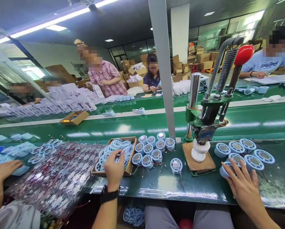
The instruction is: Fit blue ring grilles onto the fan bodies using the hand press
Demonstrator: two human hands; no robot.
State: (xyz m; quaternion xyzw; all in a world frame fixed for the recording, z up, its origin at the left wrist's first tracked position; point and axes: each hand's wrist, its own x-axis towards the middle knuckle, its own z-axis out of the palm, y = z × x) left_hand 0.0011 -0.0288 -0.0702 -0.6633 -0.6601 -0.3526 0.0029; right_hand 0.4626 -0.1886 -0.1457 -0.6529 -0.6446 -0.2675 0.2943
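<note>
With twelve o'clock as the far side of the table and the press [201, 127] as the dial's centre, the box [129, 174] of pale blue rings [116, 144] sits at nine o'clock. The person's left hand [115, 165], a black watch [109, 194] on its wrist, is over the box with thumb and fingertips drawn together among the rings; I cannot tell whether a ring is pinched there.

The right hand [243, 181] is at four o'clock, fingers spread and unclenched, lying over the near edge of a cluster of blue cups [254, 162] with metal discs in them. That cluster is at three o'clock. More cups [148, 148] are grouped between the box and the press, and a lone cup [176, 165] stands apart, nearer the press, at about eight o'clock.

Past the box, also toward nine, a spread of metal parts with wires [61, 171] covers the table, with another person's hand [7, 170] at its far side. Toward eleven, beyond the green belt [123, 128], a person in a checked shirt [109, 76] stands.
</note>
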